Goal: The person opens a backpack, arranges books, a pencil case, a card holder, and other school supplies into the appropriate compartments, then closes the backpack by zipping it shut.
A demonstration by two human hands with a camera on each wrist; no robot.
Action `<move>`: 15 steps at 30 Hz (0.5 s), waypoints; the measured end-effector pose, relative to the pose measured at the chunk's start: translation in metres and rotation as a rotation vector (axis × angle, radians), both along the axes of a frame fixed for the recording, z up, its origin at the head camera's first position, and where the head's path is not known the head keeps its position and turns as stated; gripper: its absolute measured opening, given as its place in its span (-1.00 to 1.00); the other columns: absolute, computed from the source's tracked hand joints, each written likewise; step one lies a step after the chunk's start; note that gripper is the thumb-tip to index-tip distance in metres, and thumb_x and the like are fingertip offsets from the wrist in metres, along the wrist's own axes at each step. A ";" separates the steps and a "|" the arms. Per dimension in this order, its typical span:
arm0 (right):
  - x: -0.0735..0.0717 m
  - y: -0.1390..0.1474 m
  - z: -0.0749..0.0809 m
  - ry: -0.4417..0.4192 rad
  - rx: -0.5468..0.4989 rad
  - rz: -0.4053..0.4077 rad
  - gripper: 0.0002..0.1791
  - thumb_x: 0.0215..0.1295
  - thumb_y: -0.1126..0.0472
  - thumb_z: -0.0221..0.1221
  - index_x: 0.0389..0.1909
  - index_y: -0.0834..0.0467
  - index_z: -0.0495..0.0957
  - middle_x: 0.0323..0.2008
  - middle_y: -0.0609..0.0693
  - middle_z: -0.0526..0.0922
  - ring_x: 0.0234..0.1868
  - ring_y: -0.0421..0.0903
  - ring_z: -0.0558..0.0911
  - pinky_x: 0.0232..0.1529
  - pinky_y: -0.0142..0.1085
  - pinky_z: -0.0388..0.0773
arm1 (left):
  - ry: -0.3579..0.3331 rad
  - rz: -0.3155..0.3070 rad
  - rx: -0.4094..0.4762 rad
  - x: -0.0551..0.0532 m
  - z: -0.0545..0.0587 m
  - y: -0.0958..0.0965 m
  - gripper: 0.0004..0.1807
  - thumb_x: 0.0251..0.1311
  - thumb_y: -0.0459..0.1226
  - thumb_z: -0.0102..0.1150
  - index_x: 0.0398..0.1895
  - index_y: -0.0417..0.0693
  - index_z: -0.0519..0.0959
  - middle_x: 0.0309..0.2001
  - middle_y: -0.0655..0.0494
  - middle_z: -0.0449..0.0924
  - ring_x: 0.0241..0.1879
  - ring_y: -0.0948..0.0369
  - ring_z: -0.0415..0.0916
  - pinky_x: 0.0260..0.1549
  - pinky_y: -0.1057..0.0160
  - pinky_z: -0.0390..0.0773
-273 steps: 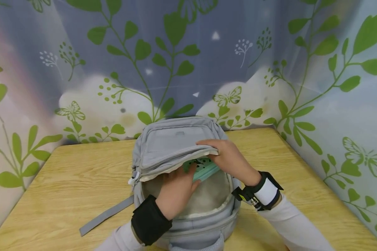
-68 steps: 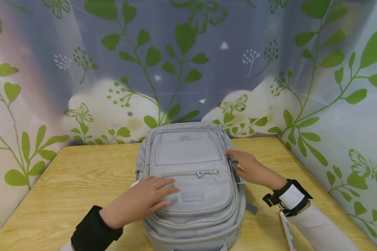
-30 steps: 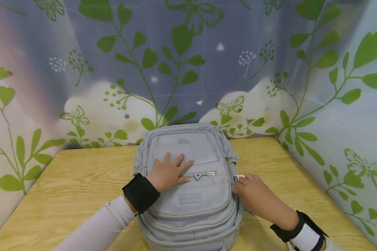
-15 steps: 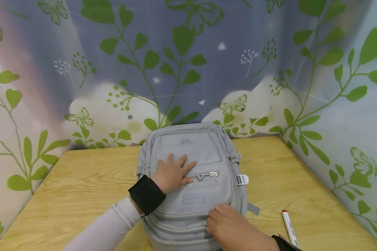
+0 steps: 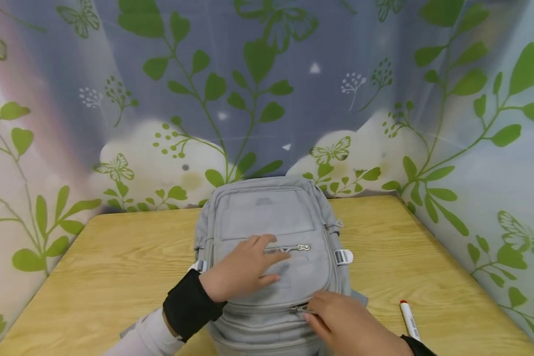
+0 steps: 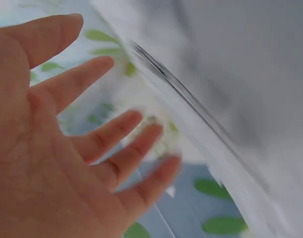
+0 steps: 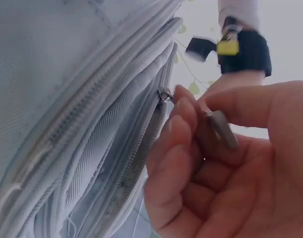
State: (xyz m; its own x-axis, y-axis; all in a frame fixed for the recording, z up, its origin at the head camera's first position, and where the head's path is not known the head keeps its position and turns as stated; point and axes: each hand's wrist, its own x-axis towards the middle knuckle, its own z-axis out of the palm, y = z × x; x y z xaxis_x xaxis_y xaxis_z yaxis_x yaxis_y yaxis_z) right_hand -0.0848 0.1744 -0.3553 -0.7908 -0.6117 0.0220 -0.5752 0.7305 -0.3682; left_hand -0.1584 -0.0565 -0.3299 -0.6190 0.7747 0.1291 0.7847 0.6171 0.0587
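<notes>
A light grey backpack (image 5: 267,207) lies front side up on the table, its front panel down flat. My right hand (image 5: 347,321) pinches a zipper pull at the panel's lower edge. In the right wrist view the metal slider (image 7: 164,95) sits on a zipper track, and its pull tab (image 7: 221,128) is between thumb and fingers. That zipper stands partly open beside the slider. My left hand (image 5: 244,269) is over the panel, fingers spread and holding nothing. The left wrist view shows this palm (image 6: 57,134) apart from the grey fabric (image 6: 250,64).
A white marker (image 5: 409,320) with a red end lies on the table (image 5: 440,277) to the right. White buckles (image 5: 343,257) sit on the backpack's sides, and a grey strap end (image 5: 360,297) sticks out at right. Patterned curtains (image 5: 267,99) stand behind and beside the table.
Earlier the panel was lifted over a green item inside; now it lies down. My right hand went from the side buckle to the lower zipper. My left hand has lifted off the panel.
</notes>
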 end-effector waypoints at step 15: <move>-0.002 0.001 0.004 -0.221 -0.211 0.049 -0.64 0.32 -0.11 0.03 -0.57 0.00 0.50 -0.64 -0.30 0.37 -0.64 -0.46 0.29 -0.59 -0.51 0.31 | -0.261 -0.204 0.105 0.035 -0.027 0.018 -0.83 0.25 -0.12 0.11 -0.13 0.23 0.60 -0.33 0.40 0.62 -0.45 0.59 0.42 -0.41 0.67 0.35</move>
State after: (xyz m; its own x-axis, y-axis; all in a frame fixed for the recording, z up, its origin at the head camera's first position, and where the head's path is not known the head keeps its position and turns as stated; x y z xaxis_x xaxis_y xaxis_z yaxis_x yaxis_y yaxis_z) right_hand -0.0865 0.1756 -0.3517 -0.7603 -0.6493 -0.0165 -0.4971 0.5980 -0.6287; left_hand -0.1239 -0.0382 -0.3570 -0.4755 0.8767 0.0725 0.8413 0.4292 0.3287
